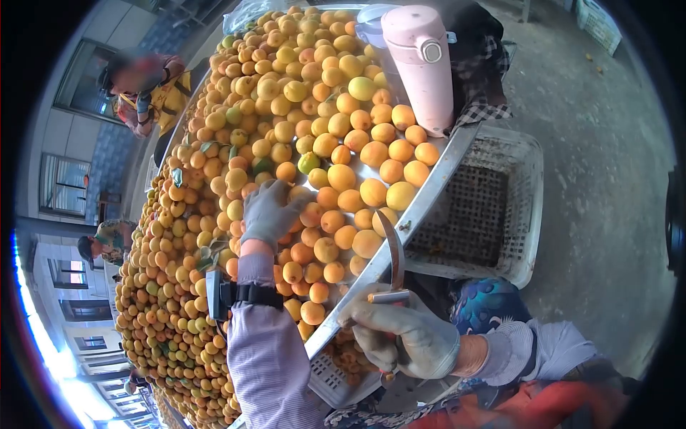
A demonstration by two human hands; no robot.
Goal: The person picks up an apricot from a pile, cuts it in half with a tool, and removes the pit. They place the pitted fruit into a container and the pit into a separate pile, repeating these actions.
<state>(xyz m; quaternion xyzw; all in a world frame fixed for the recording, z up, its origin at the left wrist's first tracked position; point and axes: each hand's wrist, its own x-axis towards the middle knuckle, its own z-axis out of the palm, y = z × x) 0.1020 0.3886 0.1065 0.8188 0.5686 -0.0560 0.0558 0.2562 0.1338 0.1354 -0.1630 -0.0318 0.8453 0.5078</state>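
Note:
Apricots (326, 249) cover a long metal-edged table. My left hand (271, 212), in a grey glove with a device strapped at the wrist, reaches in among the fruit; its fingers are bent against an apricot, and whether they grip it is hidden. Over the table's metal rim (336, 314), my right hand (407, 332) in a pale, soiled glove is closed round the handle of a curved knife (393, 254), blade upward. Near the fingers of my left hand lies a greenish fruit (309, 163).
An empty white crate (525, 207) stands right of the table; a basket (329, 379) with pieces of fruit sits below the rim. A pink flask (421, 71) stands on the far corner. People (166, 100) are across the table. Another crate (599, 27) is at the upper right.

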